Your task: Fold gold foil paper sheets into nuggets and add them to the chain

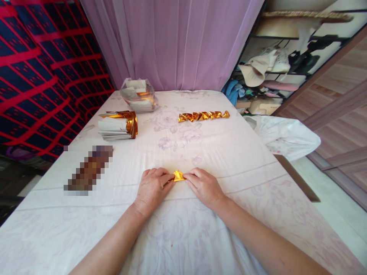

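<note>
A: In the head view, what do your hands hold?

B: Your left hand (151,186) and your right hand (204,186) lie low on the white flowered sheet (200,229), near its front part. Between them is a small folded piece of gold foil paper (179,175). Each hand pinches one end of it with the fingertips, so both hands are closed narrow on the same piece. The fingers are curled, and the backs of your hands face up to the camera.

A: Where exactly is this piece?

B: It rests on the sheet or just above it; I cannot tell which. It is in the middle of the view, directly in front of you, and your two forearms come to it from the lower edge of the picture.

A: What else is on the sheet?

B: Farther from you, a little to the right of the centre, lies a long chain of folded gold foil pieces (203,115). It lies crosswise and is well apart from your hands. To the far left is a stack of paper sheets (117,128), white on one side and gold on the other, with the gold edge curling up. Behind this stack stands a clear plastic bag (139,95) with more such papers inside. On the left, nearer to you, is a blurred brown object (88,168); I cannot tell what it is.

A: And around the bed?

B: A pale purple curtain (172,42) hangs behind, a red and dark blue patterned cloth (34,76) is at the left, and shelves with clothes and hats (275,65) are at the right.
</note>
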